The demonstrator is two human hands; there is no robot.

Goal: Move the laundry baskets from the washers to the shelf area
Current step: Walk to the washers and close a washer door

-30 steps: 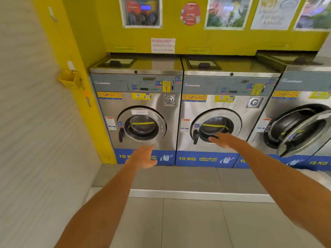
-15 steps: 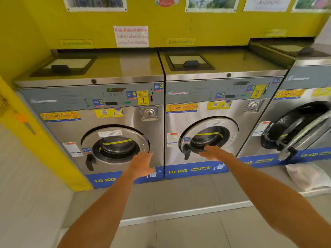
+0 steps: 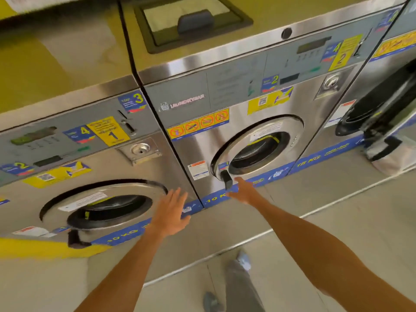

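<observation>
Closer now than half a second ago, the person leans over 2 stainless front-load washers, the yellow wall and its posters gone from view and the machines filling the tilted scene. Right hand [image 3: 244,192] reaches toward the black door handle [image 3: 226,180] of washer 2 [image 3: 238,122], fingertips just below and right of it; whether they touch cannot be told, and the fingers are spread, gripping nothing. That handle hangs from the lower left of the round door [image 3: 256,149], its long axis running down and slightly right toward the hand. Left hand [image 3: 172,213] hovers flat, fingers splayed and empty, just right of the closed door of washer 1 [image 3: 74,167], in front of the blue "10 KG" strip along the base. Further right of the right hand, a third machine's door [image 3: 387,104] stands swung open, with a pale bag [image 3: 391,161] on the floor under it. No laundry basket appears anywhere near either hand. Below the arms, a grey trouser leg [image 3: 242,287] and light shoes stand on the tiled floor [image 3: 337,210].
</observation>
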